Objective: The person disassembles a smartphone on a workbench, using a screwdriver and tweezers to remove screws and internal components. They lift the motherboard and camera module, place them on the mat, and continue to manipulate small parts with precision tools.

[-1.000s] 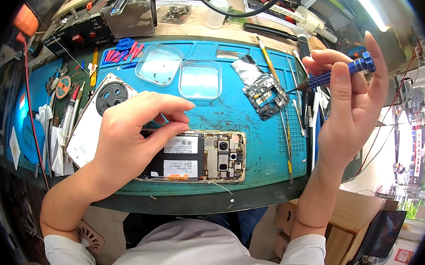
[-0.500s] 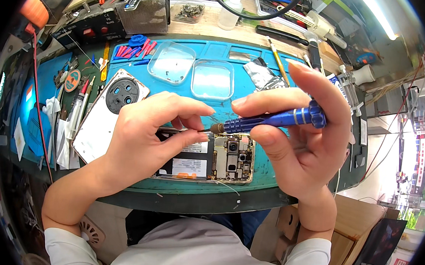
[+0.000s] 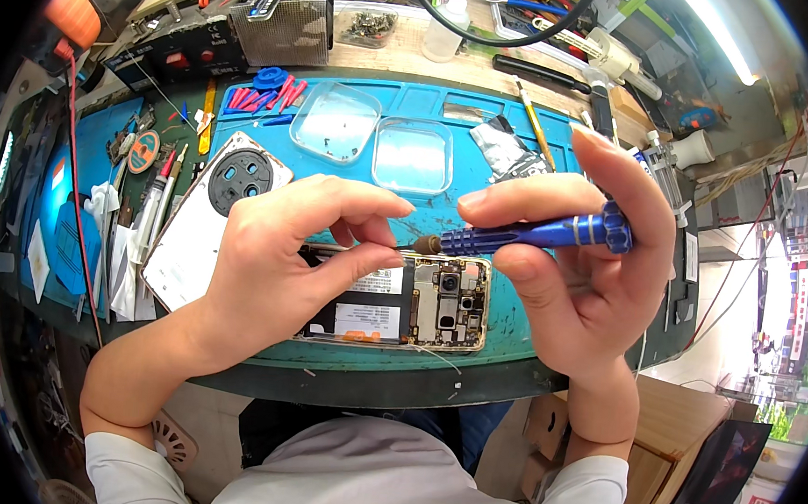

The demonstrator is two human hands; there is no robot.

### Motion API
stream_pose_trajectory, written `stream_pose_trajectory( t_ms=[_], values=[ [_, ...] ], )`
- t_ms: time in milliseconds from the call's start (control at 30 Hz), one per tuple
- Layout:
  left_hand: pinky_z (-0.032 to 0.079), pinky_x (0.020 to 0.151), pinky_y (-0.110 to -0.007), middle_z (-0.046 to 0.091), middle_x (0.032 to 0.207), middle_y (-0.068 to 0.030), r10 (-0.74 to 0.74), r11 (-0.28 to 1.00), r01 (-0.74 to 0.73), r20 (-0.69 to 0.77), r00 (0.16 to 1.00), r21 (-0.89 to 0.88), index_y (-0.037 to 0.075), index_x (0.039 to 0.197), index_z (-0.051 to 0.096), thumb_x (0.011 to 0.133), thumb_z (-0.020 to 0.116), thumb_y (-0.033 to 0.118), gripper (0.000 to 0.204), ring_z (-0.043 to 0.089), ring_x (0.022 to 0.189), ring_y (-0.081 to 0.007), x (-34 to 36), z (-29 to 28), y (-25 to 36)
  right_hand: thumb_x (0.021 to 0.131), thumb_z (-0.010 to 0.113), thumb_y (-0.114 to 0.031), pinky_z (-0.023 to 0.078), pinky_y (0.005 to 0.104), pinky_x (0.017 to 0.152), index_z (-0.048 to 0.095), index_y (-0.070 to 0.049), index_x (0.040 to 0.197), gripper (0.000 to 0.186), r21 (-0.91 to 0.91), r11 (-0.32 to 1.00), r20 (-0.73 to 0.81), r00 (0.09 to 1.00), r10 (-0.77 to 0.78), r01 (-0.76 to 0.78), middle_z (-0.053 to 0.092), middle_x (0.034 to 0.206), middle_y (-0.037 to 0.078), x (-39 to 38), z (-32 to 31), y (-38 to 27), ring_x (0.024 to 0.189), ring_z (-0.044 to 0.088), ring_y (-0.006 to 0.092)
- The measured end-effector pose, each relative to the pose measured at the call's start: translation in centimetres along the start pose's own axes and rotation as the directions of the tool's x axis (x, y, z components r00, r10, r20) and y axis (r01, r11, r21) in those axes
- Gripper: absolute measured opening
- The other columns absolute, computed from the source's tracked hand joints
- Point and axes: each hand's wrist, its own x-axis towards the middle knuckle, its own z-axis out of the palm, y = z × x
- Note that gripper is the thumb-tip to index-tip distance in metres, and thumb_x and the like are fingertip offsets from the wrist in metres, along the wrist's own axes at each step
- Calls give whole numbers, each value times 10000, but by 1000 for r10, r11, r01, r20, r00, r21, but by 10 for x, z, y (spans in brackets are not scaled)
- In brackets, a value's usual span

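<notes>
Presumably for steady aim, the right hand [image 3: 593, 298] clamps the driver [image 3: 541, 233] by its handle, tip at the left hand [image 3: 283, 244], whose hold I cannot tell; the phone [image 3: 426, 310] lies open near the bench's [image 3: 385, 382] front edge, likely for close reach.

Bare forearms [image 3: 171, 337] slant up from white sleeves [image 3: 125, 468]. The left hand's grip [image 3: 278, 251] angles inward, forefinger [image 3: 359, 196] stretched above the thumb [image 3: 354, 265]; the right hand's grip [image 3: 599, 298] is closed, one finger [image 3: 617, 159] arched high.
</notes>
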Motion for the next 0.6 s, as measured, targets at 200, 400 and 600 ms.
stream_pose_trajectory(
  t_ms=[200,400,600],
  values=[
    [569,793,-278,742,936,-72,-83,990,81,-10,997,-116,5,1174,719,842,808,-56,350,702,857,-137,0,-1,2,1010,704,-147,597,372,892,334,57,1491,640,58,996,4,998,-60,60,742,1071,233,2,3,2,962,743,273],
    [565,841,-273,735,965,-75,-86,993,89,35,996,-81,-1,1200,706,845,803,-65,374,699,908,-136,-1,-1,2,981,751,-155,565,288,837,340,56,1490,687,-242,969,47,998,-47,57,761,1030,212,0,-4,-4,917,739,209],
    [571,878,-287,717,1014,-84,-165,946,184,91,982,-268,-22,1224,685,869,792,-66,374,697,949,-143,-3,1,2,954,779,-132,580,286,827,325,69,1495,734,-173,985,-16,1000,20,-22,761,1007,218,-4,-4,-7,892,745,219]
  ],
)
